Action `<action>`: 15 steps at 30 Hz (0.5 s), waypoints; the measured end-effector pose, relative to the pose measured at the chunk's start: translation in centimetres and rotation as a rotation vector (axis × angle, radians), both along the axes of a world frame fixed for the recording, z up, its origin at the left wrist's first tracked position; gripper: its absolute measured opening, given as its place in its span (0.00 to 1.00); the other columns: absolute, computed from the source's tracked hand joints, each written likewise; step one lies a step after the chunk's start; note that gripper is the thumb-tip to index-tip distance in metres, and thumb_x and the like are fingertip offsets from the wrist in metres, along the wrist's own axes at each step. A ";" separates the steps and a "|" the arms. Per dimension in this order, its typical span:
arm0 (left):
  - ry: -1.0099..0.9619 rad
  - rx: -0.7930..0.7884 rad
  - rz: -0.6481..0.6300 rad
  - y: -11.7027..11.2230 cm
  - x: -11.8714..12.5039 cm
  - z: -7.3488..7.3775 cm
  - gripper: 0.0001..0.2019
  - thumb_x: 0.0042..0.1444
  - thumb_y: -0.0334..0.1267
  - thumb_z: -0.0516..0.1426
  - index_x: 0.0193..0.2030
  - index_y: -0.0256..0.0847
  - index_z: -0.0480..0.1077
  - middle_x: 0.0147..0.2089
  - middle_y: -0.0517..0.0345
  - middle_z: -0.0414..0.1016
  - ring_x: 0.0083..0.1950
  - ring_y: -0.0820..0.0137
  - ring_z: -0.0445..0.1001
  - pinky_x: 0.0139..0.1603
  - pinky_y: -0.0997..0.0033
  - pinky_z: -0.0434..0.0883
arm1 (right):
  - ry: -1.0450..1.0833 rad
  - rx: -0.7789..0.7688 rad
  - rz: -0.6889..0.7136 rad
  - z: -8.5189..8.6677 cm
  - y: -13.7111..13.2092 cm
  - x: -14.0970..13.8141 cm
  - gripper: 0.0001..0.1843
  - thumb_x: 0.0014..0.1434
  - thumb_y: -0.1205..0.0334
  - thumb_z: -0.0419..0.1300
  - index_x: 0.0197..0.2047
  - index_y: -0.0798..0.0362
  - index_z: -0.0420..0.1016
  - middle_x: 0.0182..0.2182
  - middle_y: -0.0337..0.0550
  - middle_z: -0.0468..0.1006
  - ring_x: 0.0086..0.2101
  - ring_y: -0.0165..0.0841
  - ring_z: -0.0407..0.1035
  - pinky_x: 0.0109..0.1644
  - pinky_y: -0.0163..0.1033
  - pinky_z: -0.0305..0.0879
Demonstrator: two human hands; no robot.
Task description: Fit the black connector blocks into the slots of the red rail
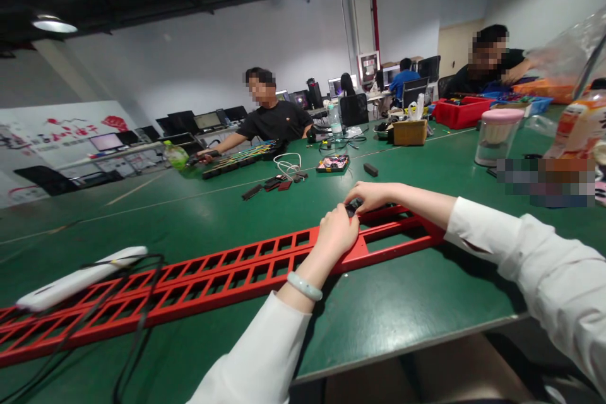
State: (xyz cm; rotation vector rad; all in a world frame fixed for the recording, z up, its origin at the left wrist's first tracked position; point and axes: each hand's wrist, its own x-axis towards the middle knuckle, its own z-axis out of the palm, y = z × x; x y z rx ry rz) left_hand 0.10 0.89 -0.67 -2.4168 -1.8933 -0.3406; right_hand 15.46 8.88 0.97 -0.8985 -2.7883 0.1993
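Observation:
A long red slotted metal frame (258, 273) lies across the green table, running from the left edge to below my right forearm. Over its right part, both hands meet at a small black piece (353, 207). My left hand (338, 230), with a pale bangle at the wrist, closes its fingers on the near side of that piece. From the right, my right hand (372, 196) pinches it with bent fingers. Most of the black piece is hidden by my fingers, so its kind does not show.
A white power strip (85, 278) and black cables rest over the frame's left part. Beyond my hands are a black block (370, 170), a small tray (332, 163) and a lidded jar (498, 137). Two people sit across the green table (379, 322).

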 end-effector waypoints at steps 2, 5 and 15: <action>0.002 -0.001 -0.002 0.0 0.0 0.0 0.16 0.59 0.44 0.46 0.48 0.36 0.61 0.47 0.44 0.72 0.48 0.59 0.71 0.44 0.67 0.64 | 0.006 -0.015 0.007 -0.1 0.0 -0.2 0.25 0.47 0.62 0.60 0.50 0.49 0.71 0.43 0.40 0.77 0.43 0.35 0.67 0.48 0.35 0.59; 0.003 -0.012 0.001 0.0 0.0 0.0 0.16 0.58 0.44 0.45 0.48 0.36 0.61 0.47 0.43 0.72 0.48 0.58 0.71 0.45 0.66 0.63 | 0.015 -0.024 -0.021 -0.2 -0.2 -0.3 0.24 0.48 0.62 0.59 0.51 0.47 0.71 0.44 0.40 0.76 0.46 0.38 0.65 0.48 0.38 0.59; -0.003 -0.040 0.005 -0.2 0.3 0.2 0.17 0.59 0.44 0.44 0.49 0.37 0.61 0.47 0.45 0.71 0.49 0.58 0.70 0.46 0.64 0.63 | 0.079 -0.045 -0.107 -0.6 -0.8 -0.7 0.18 0.49 0.56 0.59 0.45 0.49 0.75 0.41 0.43 0.77 0.42 0.40 0.69 0.46 0.40 0.59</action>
